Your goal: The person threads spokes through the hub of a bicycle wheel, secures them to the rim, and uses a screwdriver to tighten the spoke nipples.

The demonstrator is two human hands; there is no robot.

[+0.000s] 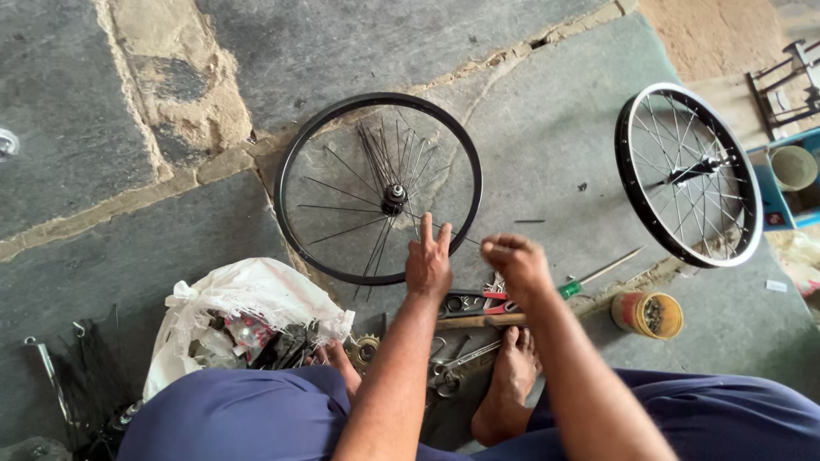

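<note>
The black rim (pixel 378 189) lies flat on the stone floor (pixel 547 128), loose spokes fanning from its hub (pixel 394 198). The left hand (pixel 428 259) rests at the near edge, fingers spread, touching a spoke. The right hand (pixel 515 264) is pinched shut beside it, on what I cannot tell. Probably best to steady the rim and lace one spoke at a time. A second wheel (pixel 688 173) lies well apart.

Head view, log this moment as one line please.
left hand: on spoke of flat black rim | right hand: fingers pinched, contents unclear | laced wheel lies right | tools by foot
</note>
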